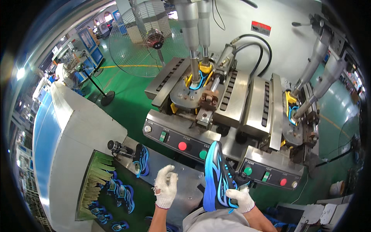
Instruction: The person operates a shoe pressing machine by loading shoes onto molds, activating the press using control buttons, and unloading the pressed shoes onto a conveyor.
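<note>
A black sports shoe with a blue-to-purple sole [211, 179] is held toe up in front of my body. My right hand [240, 198], in a white knit glove, grips it near the heel and collar, thumb across the upper; the fingers behind it are partly hidden. My left hand [166, 187], gloved the same way, is raised over the metal table [189, 183] with its fingers loosely bent and apart, holding nothing. Just left of it, another black and blue shoe [142, 160] stands on the table, apart from the hand.
Ahead stands a two-station press machine with a left control panel [179, 143] and a right control panel [266, 172]. Blue-trimmed parts sit under both presses. At left, several shoes [123, 195] lie beside a bristle-curtained opening [96, 174]. A large fan [154, 38] stands behind.
</note>
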